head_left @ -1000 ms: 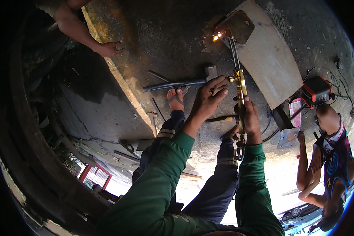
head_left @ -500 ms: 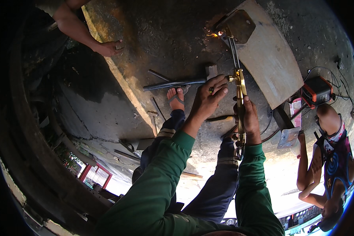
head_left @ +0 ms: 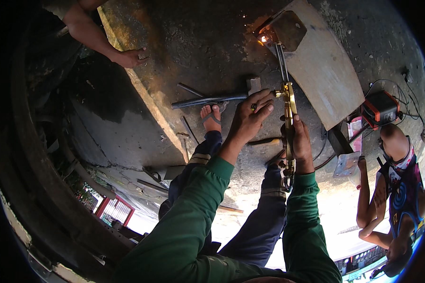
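Observation:
My right hand is closed around the handle of a brass cutting torch, whose thin tubes reach away from me. My left hand is closed, with its fingertips at a small brass knob on the torch's left side. Beyond the torch head, a bright orange glow burns at the near-left edge of a dark steel plate piece. That piece rests on a long, pale curved metal sheet. A few sparks hang above the glow.
Left of the torch lie a hammer, a dark pipe and a wooden-handled tool. An orange-black machine with cables stands right. Another person's hand is at upper left; another person crouches right.
The sparks that sprayed left from the torch tip have shrunk to a brighter, compact glow, with a few specks farther up. Both hands and the torch stay nearly still.

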Available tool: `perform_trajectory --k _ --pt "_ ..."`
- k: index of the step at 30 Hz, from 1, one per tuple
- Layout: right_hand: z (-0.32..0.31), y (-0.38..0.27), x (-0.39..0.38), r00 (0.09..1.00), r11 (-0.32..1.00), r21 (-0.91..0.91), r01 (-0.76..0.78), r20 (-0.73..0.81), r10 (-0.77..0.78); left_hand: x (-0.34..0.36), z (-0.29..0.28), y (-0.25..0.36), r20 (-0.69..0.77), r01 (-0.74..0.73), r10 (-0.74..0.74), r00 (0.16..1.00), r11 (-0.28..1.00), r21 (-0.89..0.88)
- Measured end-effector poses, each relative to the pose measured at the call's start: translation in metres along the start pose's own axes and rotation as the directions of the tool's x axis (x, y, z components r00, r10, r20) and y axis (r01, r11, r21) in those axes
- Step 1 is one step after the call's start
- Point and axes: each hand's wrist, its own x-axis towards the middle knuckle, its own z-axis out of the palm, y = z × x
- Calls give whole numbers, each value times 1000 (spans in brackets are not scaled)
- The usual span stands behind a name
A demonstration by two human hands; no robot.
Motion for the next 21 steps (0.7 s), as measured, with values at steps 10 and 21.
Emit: perform_trajectory --k 10,21 --pt "0 -3 -2 1000 1000 -25 -6 -2 6 -2 5 8 -50 13 -17 999 996 -85" --pt "-6 -1 -37 990 858 -492 144 68 -127 -42 -3 -63 -359 236 -279 891 959 -159"
